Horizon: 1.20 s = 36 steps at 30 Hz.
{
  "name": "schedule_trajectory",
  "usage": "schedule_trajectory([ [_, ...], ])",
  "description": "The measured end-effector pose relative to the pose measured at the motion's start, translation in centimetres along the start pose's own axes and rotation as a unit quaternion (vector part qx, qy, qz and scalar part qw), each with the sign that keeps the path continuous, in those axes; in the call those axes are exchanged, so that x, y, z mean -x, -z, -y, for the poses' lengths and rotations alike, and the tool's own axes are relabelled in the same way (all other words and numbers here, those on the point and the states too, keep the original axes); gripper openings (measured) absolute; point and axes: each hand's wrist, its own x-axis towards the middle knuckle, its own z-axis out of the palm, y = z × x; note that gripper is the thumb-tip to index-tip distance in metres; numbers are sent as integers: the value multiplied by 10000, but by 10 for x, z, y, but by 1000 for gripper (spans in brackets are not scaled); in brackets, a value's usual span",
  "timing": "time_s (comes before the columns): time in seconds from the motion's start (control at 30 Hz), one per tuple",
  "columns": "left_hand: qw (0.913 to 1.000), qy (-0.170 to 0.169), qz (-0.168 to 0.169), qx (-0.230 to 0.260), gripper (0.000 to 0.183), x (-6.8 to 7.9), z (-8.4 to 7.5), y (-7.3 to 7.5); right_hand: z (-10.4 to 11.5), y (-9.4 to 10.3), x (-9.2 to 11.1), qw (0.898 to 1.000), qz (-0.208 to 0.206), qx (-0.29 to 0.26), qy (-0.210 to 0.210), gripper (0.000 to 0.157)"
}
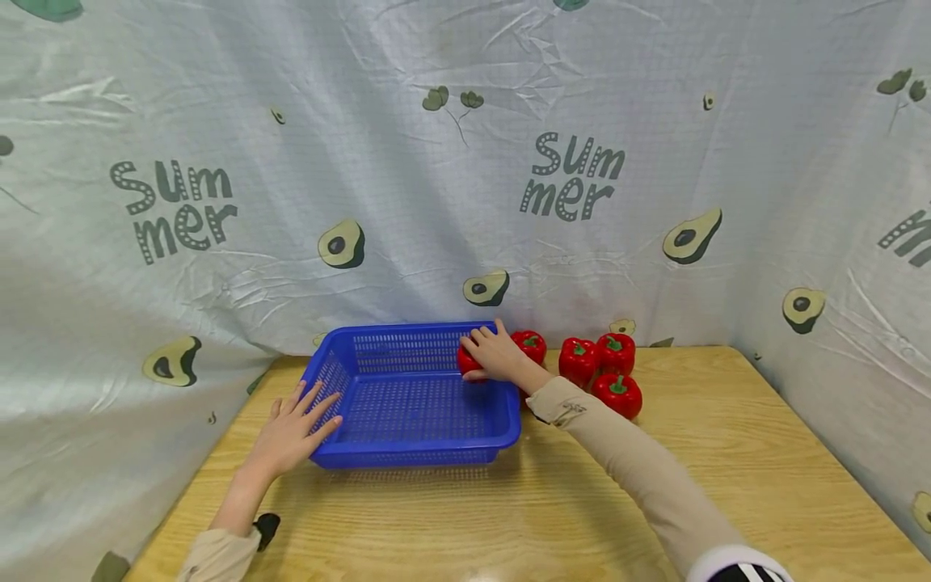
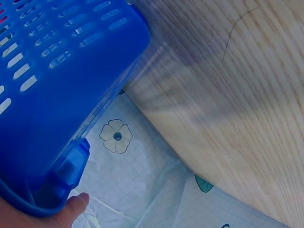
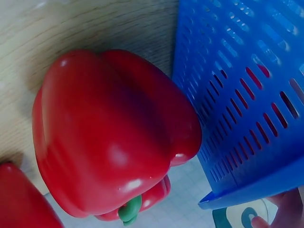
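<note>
right hand (image 1: 498, 356) curls its fingers round one red pepper (image 1: 466, 364), inside the far right corner of the blue basket (image 1: 414, 445); left hand (image 1: 294, 432) lies with fingers spread on the left rim (image 1: 318, 360). if the right sleeve (image 1: 611, 444) sinks, it may roll the peppers outside (image 1: 617, 396).

Head view bright, evenly lit; pale sheen on the table (image 1: 727, 461) at bottom centre, soft shadow under the basket (image 1: 414, 444). Wrist views dimmer, bluish, slightly soft; small white highlights on the large red pepper (image 3: 109, 137).
</note>
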Motion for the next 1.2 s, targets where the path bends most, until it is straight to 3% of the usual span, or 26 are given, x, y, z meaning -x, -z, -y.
schedule_trajectory([
  [0.17, 9999, -42, -105, 6, 57, 0, 0, -1, 1, -2, -2, 9997, 209, 97, -17, 66],
  [0.53, 9998, 63, 140, -121, 57, -3, -2, 1, 3, -3, -4, 9993, 322, 161, -96, 64],
  [0.9, 9998, 82, 139, -114, 58, -2, -1, 2, 9, -9, -13, 9940, 1012, 56, -400, 69],
  [1.2, 9998, 85, 114, -136, 57, -1, -1, 1, 12, -13, -13, 9929, 1101, 148, -417, 71],
])
